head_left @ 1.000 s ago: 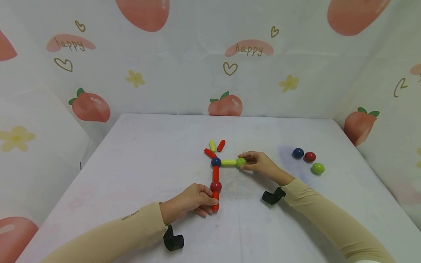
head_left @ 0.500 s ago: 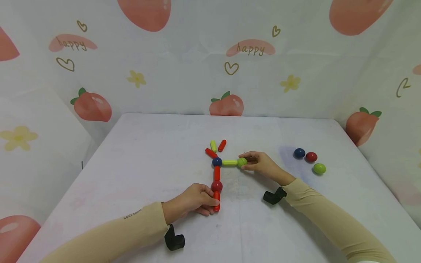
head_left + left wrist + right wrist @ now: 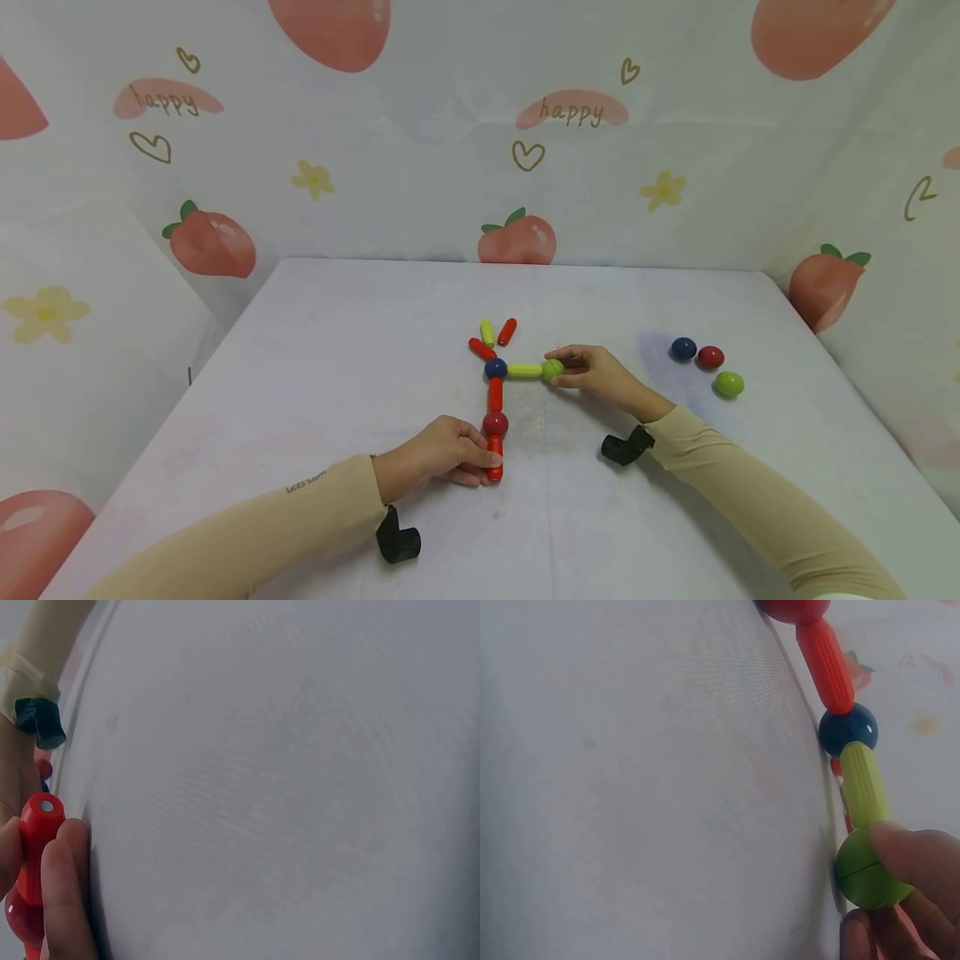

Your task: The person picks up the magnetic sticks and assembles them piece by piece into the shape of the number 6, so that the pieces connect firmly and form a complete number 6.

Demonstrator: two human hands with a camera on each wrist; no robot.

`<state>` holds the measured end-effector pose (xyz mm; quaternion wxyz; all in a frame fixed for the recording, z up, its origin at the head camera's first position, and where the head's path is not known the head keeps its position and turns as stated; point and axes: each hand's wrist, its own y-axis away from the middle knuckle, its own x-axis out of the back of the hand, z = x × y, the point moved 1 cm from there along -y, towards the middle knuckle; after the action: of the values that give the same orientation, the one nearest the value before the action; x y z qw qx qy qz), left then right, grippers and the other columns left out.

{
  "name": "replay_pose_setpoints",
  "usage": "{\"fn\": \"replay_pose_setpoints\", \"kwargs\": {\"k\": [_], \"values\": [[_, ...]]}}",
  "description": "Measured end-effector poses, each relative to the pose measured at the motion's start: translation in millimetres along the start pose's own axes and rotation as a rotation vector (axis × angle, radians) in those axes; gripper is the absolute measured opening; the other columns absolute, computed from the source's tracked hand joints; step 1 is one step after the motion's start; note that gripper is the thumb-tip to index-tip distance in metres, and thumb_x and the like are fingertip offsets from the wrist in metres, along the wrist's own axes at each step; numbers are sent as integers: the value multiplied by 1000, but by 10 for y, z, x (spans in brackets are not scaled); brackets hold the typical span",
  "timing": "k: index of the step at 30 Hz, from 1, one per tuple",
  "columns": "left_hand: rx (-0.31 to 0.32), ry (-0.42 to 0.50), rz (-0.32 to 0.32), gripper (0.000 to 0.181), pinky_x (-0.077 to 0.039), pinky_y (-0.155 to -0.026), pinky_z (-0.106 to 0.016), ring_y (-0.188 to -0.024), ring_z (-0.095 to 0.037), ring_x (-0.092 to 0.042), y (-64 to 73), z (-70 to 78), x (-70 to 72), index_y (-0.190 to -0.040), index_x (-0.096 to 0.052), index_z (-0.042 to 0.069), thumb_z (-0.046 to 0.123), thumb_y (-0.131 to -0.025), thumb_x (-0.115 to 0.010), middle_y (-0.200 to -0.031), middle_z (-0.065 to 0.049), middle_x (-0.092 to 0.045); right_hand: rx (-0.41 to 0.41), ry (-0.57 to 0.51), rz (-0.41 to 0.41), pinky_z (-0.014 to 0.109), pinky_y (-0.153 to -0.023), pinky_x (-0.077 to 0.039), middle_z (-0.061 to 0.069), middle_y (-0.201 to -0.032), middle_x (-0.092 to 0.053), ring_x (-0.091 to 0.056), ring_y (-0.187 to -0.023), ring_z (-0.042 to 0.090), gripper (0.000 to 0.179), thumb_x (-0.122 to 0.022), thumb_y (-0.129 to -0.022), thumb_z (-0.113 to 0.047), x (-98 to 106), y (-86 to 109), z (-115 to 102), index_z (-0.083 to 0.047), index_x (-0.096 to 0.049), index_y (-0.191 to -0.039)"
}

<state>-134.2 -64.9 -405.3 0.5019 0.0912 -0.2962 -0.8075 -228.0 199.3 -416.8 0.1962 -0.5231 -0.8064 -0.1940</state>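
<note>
My left hand (image 3: 450, 450) pinches a red magnetic stick (image 3: 495, 472), whose end with a silvery magnet (image 3: 46, 806) shows in the left wrist view. A red ball (image 3: 495, 424) joins that stick to a second red stick (image 3: 496, 395), which runs up to a dark blue ball (image 3: 496, 368). From the blue ball a yellow-green stick (image 3: 865, 784) extends sideways to a green ball (image 3: 866, 870). Thumb and fingers of my right hand (image 3: 596, 379) grip this green ball. Together the joined pieces make a right-angled line.
Behind the blue ball lie a red stick (image 3: 482, 348), another yellow-green stick (image 3: 487, 332) and one more red stick (image 3: 507, 331). To the right of my right hand are a blue ball (image 3: 683, 349), a red ball (image 3: 711, 358) and a green ball (image 3: 729, 384) on the white table (image 3: 337, 333).
My left wrist and forearm have risen very slightly, and the head view has shifted a little. Both hands keep the same holds, and the joined pieces keep their shape.
</note>
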Motion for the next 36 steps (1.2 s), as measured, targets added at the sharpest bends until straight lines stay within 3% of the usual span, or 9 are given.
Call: {"fn": "replay_pose_setpoints", "kwargs": {"k": [36], "values": [[-20,22,-28,21,-57,-64,-24,-65,-11,-69,-47,-51,40,-96,-67,2,17,-84,-76,-80,-5,-72,1,-20,-3,38,-95,-51,18,-128,-61,-60,-114,29,47,-73,-87,-14,-9,-3,-4,0,-58,-130]]}}
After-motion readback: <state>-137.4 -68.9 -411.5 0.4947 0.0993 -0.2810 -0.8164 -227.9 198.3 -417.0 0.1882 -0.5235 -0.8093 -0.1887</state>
